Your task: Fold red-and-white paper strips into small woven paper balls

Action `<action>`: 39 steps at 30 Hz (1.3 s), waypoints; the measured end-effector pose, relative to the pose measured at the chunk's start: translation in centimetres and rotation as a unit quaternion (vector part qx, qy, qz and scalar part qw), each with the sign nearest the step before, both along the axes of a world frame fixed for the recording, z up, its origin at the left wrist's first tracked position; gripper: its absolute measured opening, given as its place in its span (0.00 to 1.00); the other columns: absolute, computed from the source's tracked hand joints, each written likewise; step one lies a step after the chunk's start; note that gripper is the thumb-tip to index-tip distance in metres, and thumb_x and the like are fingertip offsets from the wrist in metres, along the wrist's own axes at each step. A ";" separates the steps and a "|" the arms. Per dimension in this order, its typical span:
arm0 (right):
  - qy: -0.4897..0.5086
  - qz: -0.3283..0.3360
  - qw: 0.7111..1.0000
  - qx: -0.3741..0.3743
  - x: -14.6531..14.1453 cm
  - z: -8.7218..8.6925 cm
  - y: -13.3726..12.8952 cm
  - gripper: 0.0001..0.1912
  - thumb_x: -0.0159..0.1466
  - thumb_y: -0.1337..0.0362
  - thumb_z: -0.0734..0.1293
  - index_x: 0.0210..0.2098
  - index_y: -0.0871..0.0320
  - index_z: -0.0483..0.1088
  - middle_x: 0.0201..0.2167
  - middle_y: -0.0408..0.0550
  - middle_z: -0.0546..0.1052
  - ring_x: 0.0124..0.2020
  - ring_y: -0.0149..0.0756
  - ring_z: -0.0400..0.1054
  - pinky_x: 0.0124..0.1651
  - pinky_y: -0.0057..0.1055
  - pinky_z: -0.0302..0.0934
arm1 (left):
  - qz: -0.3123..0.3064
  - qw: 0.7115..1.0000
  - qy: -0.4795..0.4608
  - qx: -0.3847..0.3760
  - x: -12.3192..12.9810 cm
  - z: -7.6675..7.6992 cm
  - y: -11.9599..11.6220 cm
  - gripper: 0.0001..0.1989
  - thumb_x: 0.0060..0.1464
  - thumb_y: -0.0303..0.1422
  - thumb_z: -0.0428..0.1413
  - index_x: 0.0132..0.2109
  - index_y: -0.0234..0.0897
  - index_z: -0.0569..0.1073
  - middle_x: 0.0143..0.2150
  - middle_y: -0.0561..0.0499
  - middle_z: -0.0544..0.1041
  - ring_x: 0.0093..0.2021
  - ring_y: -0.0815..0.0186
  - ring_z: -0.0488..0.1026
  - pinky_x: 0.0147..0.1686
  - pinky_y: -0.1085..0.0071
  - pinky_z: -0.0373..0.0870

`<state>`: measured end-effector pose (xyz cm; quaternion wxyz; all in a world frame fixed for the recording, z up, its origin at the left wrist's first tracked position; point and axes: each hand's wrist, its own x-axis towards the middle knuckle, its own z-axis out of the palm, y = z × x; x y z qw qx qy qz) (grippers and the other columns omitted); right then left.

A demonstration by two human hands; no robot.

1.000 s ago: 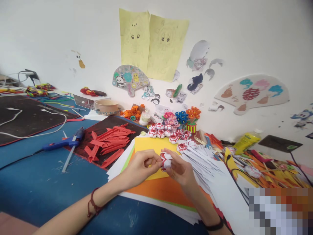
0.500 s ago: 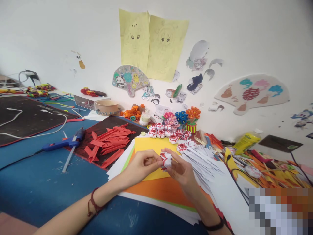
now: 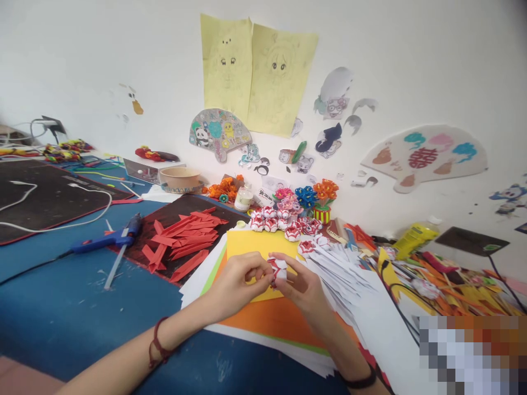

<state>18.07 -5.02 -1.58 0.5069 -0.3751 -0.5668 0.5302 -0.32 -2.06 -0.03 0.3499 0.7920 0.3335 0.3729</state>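
Observation:
A small red-and-white folded paper ball [image 3: 279,270] is held between my two hands above the yellow sheet [image 3: 255,241]. My left hand [image 3: 242,277] pinches its left side with thumb and fingertips. From the right, the thumb and fingers of my right hand [image 3: 302,282] close round it. Several similar red-and-white paper balls [image 3: 292,231] sit just behind the sheets. White folded strips [image 3: 340,274] lie right of my hands, and red folded strips [image 3: 185,238] lie in a pile on a dark mat to the left.
A blue glue gun [image 3: 123,236] with a cord rests at the left on the blue table [image 3: 82,312]. Behind stand a bowl [image 3: 180,180], a small bottle [image 3: 244,197] and paper flowers [image 3: 305,197]. A yellow bottle [image 3: 416,238] and heaped strips are at the right.
The held paper ball has turned and shifted slightly left, and my fingers have moved a little around it. The things on the table look unchanged.

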 end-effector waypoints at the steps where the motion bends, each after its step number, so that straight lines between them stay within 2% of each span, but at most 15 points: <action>1: -0.001 -0.007 1.000 -0.004 0.0 0.0 0.0 0.24 0.59 0.55 0.73 0.53 0.54 0.71 0.39 0.48 0.78 0.39 0.39 0.73 0.44 0.37 0.69 | 0.001 1.000 0.000 0.003 0.0 0.0 0.0 0.10 0.59 0.35 0.55 0.34 0.34 0.75 0.28 0.54 0.69 0.26 0.73 0.58 0.27 0.75 0.53; 6: 0.005 -0.019 1.000 -0.002 0.1 -0.3 0.2 0.24 0.59 0.58 0.73 0.54 0.51 0.71 0.48 0.48 0.76 0.42 0.40 0.74 0.45 0.38 0.69 | 0.007 1.000 -0.003 -0.023 0.1 0.2 -0.2 0.12 0.60 0.37 0.54 0.34 0.34 0.76 0.29 0.53 0.71 0.26 0.73 0.58 0.26 0.75 0.53; 13: 0.005 -0.017 1.000 0.004 0.3 -0.4 0.2 0.28 0.61 0.57 0.72 0.59 0.51 0.67 0.53 0.49 0.74 0.45 0.42 0.74 0.48 0.41 0.70 | 0.023 0.999 0.000 -0.024 0.2 0.5 -0.2 0.13 0.60 0.38 0.55 0.34 0.34 0.77 0.28 0.54 0.72 0.25 0.73 0.56 0.26 0.74 0.52; 17: -0.003 -0.015 1.000 0.005 0.4 -0.2 0.2 0.28 0.61 0.55 0.71 0.60 0.51 0.67 0.53 0.49 0.74 0.43 0.40 0.75 0.48 0.40 0.70 | 0.027 0.999 0.001 -0.024 0.2 0.2 -0.1 0.12 0.59 0.39 0.56 0.34 0.34 0.77 0.26 0.55 0.69 0.24 0.73 0.54 0.25 0.75 0.51; 20: -0.007 -0.007 1.000 -0.004 0.5 -0.2 0.3 0.27 0.62 0.53 0.70 0.59 0.53 0.67 0.48 0.51 0.77 0.43 0.42 0.75 0.48 0.41 0.70 | 0.021 1.000 0.001 -0.020 0.2 0.1 -0.1 0.12 0.60 0.38 0.55 0.34 0.34 0.76 0.26 0.55 0.69 0.25 0.73 0.55 0.25 0.75 0.51; 25: 0.011 0.015 0.999 -0.049 0.4 -0.4 0.4 0.29 0.63 0.52 0.69 0.60 0.54 0.64 0.47 0.52 0.77 0.41 0.42 0.76 0.48 0.47 0.70 | 0.009 0.999 0.001 0.033 0.0 0.0 -0.1 0.09 0.60 0.35 0.56 0.34 0.35 0.75 0.29 0.54 0.72 0.28 0.73 0.60 0.28 0.75 0.54; 28: 0.054 0.021 0.997 -0.056 0.3 -0.3 0.3 0.27 0.62 0.53 0.70 0.58 0.54 0.66 0.48 0.53 0.77 0.41 0.43 0.76 0.49 0.47 0.69 | 0.030 0.998 -0.008 0.054 -0.2 0.3 0.0 0.09 0.61 0.35 0.56 0.35 0.35 0.76 0.30 0.54 0.73 0.28 0.72 0.60 0.28 0.74 0.55; 32: 0.098 0.007 0.994 -0.046 0.4 0.1 0.3 0.27 0.60 0.53 0.72 0.56 0.54 0.68 0.46 0.52 0.77 0.39 0.42 0.76 0.49 0.46 0.69 | 0.066 0.996 -0.025 0.045 -0.4 0.7 -0.1 0.12 0.62 0.38 0.53 0.36 0.34 0.75 0.29 0.53 0.72 0.27 0.72 0.60 0.27 0.73 0.54; 39: 0.089 0.007 0.995 -0.039 0.4 0.0 0.4 0.25 0.62 0.53 0.71 0.56 0.52 0.68 0.45 0.50 0.77 0.38 0.38 0.75 0.47 0.42 0.69 | 0.027 0.998 -0.013 0.061 -0.5 0.8 -0.4 0.09 0.61 0.35 0.53 0.37 0.35 0.75 0.28 0.54 0.68 0.26 0.72 0.60 0.26 0.74 0.56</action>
